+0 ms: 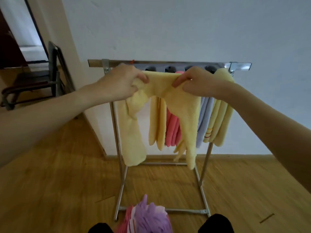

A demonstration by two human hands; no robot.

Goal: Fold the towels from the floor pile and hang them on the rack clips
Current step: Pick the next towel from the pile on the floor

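Left hand (123, 81) and right hand (196, 81) are each pinching the yellow towel (161, 84), stretching its top edge level for the rack (168, 63) clips.

Two bare forearms with no sleeves, watch or bracelet reach into view. The left hand (121, 81) is bare; the right hand (196, 81) shows a thin ring on one finger. Black trousers (215, 223) cover both knees at the bottom edge.
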